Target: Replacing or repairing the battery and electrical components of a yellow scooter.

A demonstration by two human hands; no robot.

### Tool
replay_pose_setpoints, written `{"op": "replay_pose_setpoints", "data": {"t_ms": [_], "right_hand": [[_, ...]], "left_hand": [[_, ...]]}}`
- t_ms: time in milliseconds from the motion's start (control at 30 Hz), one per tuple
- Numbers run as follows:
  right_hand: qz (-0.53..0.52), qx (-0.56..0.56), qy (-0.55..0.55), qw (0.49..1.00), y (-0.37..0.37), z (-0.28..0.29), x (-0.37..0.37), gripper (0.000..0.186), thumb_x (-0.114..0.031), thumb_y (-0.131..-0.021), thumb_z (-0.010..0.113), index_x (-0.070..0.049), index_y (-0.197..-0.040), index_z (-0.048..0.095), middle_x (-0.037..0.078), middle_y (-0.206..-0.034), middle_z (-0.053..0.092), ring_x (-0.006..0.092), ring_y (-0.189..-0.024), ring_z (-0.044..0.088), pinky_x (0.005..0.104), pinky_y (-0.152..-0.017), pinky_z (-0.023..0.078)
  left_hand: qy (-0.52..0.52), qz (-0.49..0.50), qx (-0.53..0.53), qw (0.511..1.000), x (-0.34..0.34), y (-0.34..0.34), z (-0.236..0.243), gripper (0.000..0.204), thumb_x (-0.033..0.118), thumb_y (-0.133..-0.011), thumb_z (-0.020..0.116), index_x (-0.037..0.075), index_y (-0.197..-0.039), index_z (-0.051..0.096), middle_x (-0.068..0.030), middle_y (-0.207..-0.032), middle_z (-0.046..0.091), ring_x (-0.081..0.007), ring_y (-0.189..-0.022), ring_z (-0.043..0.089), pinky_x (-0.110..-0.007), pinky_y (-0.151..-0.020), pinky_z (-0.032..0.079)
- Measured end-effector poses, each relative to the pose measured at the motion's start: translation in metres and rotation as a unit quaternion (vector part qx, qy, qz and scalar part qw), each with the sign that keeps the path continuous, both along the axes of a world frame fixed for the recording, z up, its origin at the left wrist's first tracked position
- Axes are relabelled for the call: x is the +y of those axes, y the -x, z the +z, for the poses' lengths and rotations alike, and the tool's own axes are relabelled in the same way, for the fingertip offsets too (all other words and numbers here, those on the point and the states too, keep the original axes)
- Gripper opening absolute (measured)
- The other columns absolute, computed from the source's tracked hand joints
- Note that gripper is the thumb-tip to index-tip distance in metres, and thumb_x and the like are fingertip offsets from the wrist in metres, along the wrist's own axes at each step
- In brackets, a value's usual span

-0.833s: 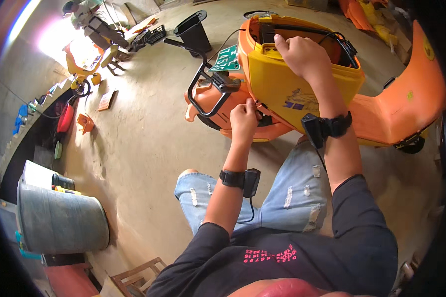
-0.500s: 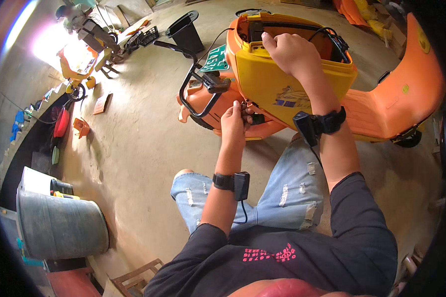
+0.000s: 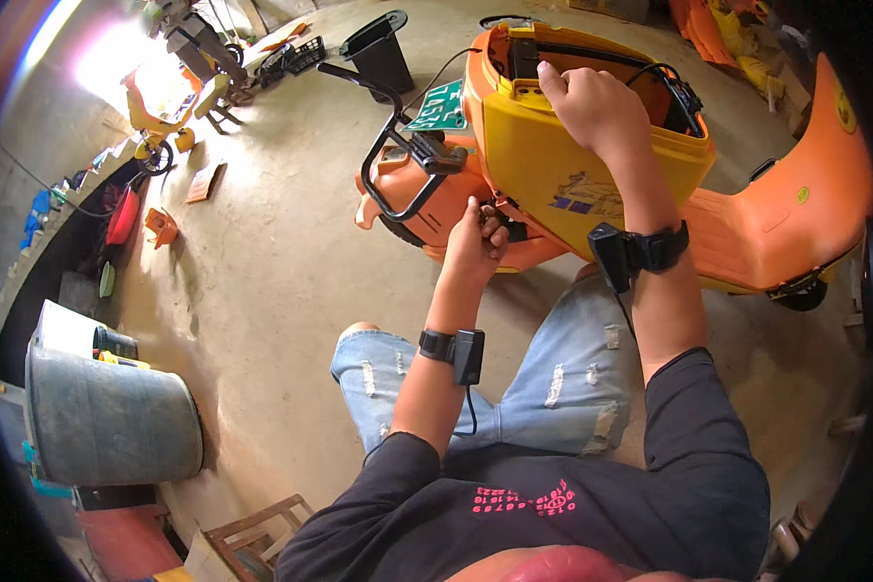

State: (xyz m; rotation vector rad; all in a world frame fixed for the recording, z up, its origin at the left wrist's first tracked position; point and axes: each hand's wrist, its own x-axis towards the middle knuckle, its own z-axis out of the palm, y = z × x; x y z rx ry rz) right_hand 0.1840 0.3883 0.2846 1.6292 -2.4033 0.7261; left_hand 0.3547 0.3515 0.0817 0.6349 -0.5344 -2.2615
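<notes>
An orange scooter (image 3: 737, 226) with a yellow body panel (image 3: 526, 145) stands in front of me, its top compartment uncovered. My right hand (image 3: 597, 109) is curled over the panel's near upper rim with the thumb raised; most of its fingertips are hidden. Lower and to the left, my left hand (image 3: 479, 238) is closed beside the gap under the panel, fingers bent inward. Whatever it may pinch is too small or covered to name. Close by that hand is the scooter's black grab rail (image 3: 409, 206). Each wrist wears a black strap with a small box.
A black bin (image 3: 383, 68) stands behind the scooter, next to a green plate (image 3: 440, 106). A large grey tub (image 3: 116, 417) is at the lower left. Farther off are a yellow scooter (image 3: 155, 109), an orange part (image 3: 162, 227) on the floor and another person (image 3: 196, 44).
The view has shifted slightly, moving the scooter rightward in it. My left hand has turned a little, and its curled fingers show more. My right hand keeps its place on the rim.
</notes>
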Motion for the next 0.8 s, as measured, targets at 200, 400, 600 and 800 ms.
{"op": "replay_pose_setpoints", "data": {"t_ms": [200,400,600,800], "right_hand": [[-0.006,0.003,0.013,1.0,0.001,-0.005,-0.005,0.061,-0.047,-0.092,0.033,0.0,-0.078,0.069,0.026,-0.081,0.064,0.0412,-0.082,0.063,0.0493,-0.078,0.05],[-0.011,0.015,0.036,0.999,0.0,-0.003,-0.004,0.061,-0.046,-0.092,0.034,0.002,-0.075,0.068,0.026,-0.079,0.064,0.0422,-0.08,0.063,0.0499,-0.077,0.05],[-0.007,0.009,0.027,1.0,-0.005,0.002,-0.003,0.059,-0.044,-0.092,0.035,0.0,-0.071,0.068,0.025,-0.074,0.063,0.0408,-0.075,0.064,0.0492,-0.074,0.051],[-0.008,0.018,0.023,1.0,-0.003,0.001,-0.001,0.059,-0.043,-0.093,0.034,0.0,-0.073,0.068,0.024,-0.073,0.064,0.0402,-0.075,0.064,0.0495,-0.073,0.05]], "left_hand": [[0.037,0.026,0.012,0.999,0.002,0.002,0.003,0.04,0.05,-0.095,0.043,0.012,-0.086,0.049,0.0043,-0.06,0.034,-0.0093,-0.049,0.038,-0.024,-0.043,0.031],[0.168,0.08,-0.186,0.965,0.007,0.025,0.014,0.042,0.042,-0.098,0.042,0.005,-0.08,0.052,0.0019,-0.055,0.043,-0.0073,-0.039,0.037,-0.024,-0.036,0.03],[0.183,0.149,-0.226,0.945,0.016,0.038,0.016,0.045,0.036,-0.101,0.034,0.004,-0.078,0.054,0.0014,-0.054,0.045,-0.0078,-0.038,0.039,-0.025,-0.037,0.033],[0.0,0.133,-0.082,0.988,0.023,0.041,0.035,0.028,0.028,-0.098,0.038,0.011,-0.077,0.047,0.0033,-0.06,0.037,-0.009,-0.045,0.032,-0.024,-0.039,0.025]]}}
